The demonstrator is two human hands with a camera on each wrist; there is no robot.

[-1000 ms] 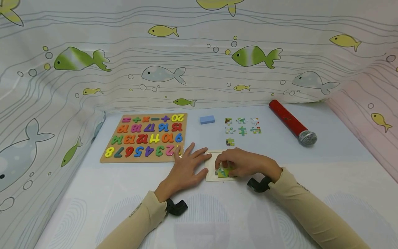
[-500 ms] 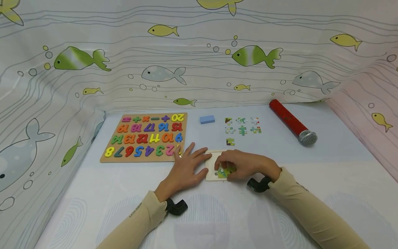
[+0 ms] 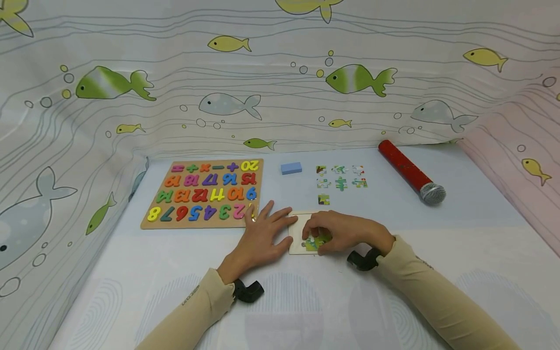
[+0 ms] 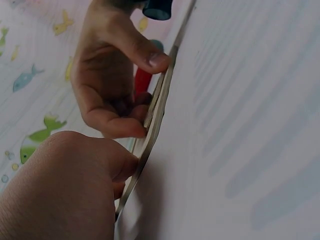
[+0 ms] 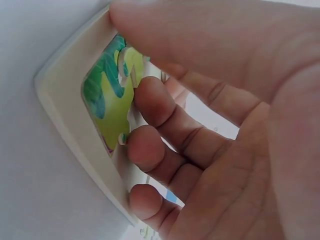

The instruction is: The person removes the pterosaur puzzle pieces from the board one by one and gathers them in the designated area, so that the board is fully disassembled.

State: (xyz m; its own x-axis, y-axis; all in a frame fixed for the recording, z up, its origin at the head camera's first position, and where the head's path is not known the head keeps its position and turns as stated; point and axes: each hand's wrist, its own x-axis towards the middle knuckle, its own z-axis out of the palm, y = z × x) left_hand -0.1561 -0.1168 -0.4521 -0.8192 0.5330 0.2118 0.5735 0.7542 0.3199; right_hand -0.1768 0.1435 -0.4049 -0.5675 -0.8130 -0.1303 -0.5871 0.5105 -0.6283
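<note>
A pale wooden puzzle tray (image 3: 299, 247) lies flat on the table in the head view, with green jigsaw pieces (image 5: 107, 87) in its near right corner. My right hand (image 3: 343, 231) is over the tray, its thumb and curled fingers pinching at a green puzzle piece (image 3: 318, 241); the hand covers part of it. My left hand (image 3: 264, 238) lies with spread fingers, fingertips and thumb at the tray's left edge. Its index finger reaches the corner of a wooden number board (image 3: 146, 225). In the left wrist view the tray (image 4: 159, 112) appears edge-on.
Several loose jigsaw pieces (image 3: 341, 183) lie in rows behind the tray, with a single piece (image 3: 323, 199) nearest it. Left of them sits a blue block (image 3: 291, 168). A red microphone (image 3: 407, 167) lies at the right. A fish-patterned cloth (image 3: 280, 73) hangs behind.
My right thumb has shifted slightly left over the tray, with the green piece between its fingers moving a little. The left hand has stayed in place.
</note>
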